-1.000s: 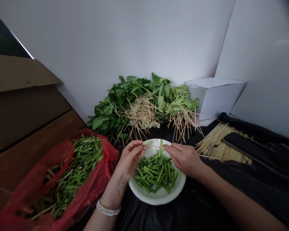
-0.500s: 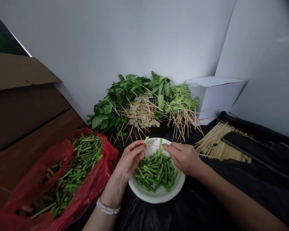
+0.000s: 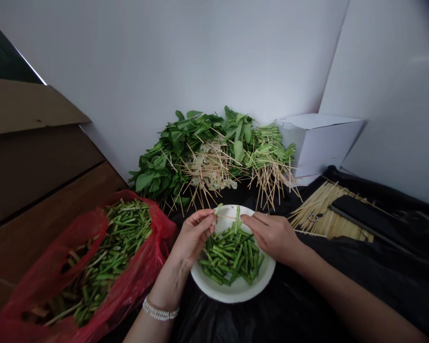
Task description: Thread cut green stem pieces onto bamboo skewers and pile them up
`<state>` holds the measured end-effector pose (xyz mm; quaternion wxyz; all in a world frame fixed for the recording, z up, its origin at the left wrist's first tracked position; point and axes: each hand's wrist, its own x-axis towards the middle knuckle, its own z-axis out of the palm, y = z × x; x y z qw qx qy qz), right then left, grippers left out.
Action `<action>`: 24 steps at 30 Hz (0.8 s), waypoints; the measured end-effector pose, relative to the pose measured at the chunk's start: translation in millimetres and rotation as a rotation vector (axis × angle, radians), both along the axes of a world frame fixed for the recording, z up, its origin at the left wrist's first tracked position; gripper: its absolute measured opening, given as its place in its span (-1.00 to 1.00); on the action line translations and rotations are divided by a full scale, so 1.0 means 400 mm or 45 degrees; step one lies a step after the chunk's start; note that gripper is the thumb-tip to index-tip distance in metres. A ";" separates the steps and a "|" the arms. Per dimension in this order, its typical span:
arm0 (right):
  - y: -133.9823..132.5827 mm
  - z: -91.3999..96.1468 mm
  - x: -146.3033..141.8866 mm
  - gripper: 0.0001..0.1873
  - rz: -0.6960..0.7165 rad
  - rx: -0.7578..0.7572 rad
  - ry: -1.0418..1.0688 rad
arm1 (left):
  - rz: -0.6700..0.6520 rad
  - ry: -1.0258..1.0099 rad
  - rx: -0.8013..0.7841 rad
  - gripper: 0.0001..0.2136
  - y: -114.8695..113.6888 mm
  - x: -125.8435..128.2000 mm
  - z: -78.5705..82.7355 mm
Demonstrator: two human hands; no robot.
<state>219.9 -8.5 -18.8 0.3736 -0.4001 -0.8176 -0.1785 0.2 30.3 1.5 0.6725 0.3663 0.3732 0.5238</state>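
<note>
Above the far side of a white bowl, my left hand pinches a short green stem piece between thumb and fingers. My right hand is closed on a thin wooden skewer, which spans the gap between the hands and meets the piece at my left fingertips. Another stem piece stands upright by my right fingertips; whether it is on the skewer I cannot tell. Many cut green stems lie in the bowl below.
A red plastic bag of cut stems sits at left. Behind the bowl are leafy greens and skewered stems, beside a white box. Loose skewers and a black phone lie right, on black plastic.
Hardly anything differs. The stem piece in my left fingers has tilted slightly and shows a little more of its length; both hands stay nearly in place.
</note>
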 end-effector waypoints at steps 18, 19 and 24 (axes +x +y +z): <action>-0.012 0.004 -0.013 -0.68 0.033 0.044 0.000 | -0.285 0.487 0.317 -0.74 -0.024 0.010 0.001; -0.011 0.005 -0.011 -0.68 0.014 0.040 0.042 | -0.275 0.620 0.422 -0.75 -0.023 0.008 -0.001; 0.000 -0.002 0.004 -0.68 -0.035 -0.003 0.140 | -0.260 1.275 0.890 -0.93 -0.015 -0.011 -0.011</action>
